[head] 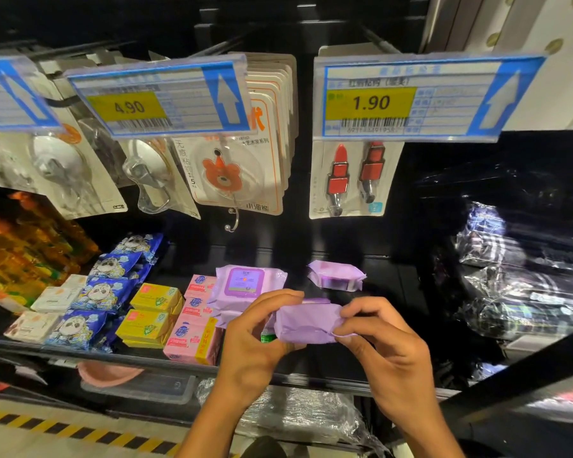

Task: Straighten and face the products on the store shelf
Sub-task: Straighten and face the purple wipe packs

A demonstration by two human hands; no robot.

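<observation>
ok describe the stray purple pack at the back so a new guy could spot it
Start at the yellow 1.90 price tag. Directly below it, on the dark shelf, lies a small purple pack. It sits alone, right of the purple stack.

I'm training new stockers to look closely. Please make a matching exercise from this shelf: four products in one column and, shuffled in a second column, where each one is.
Products
1. lipstick hooks
2. yellow boxes
3. near purple pack
4. far-right purple pack

Places
A. gripped by left hand and right hand
B. lying alone on the shelf
C. hanging under the 1.90 tag
D. between panda packs and pink packs

Pairs: 1-C, 2-D, 3-A, 4-B
</observation>
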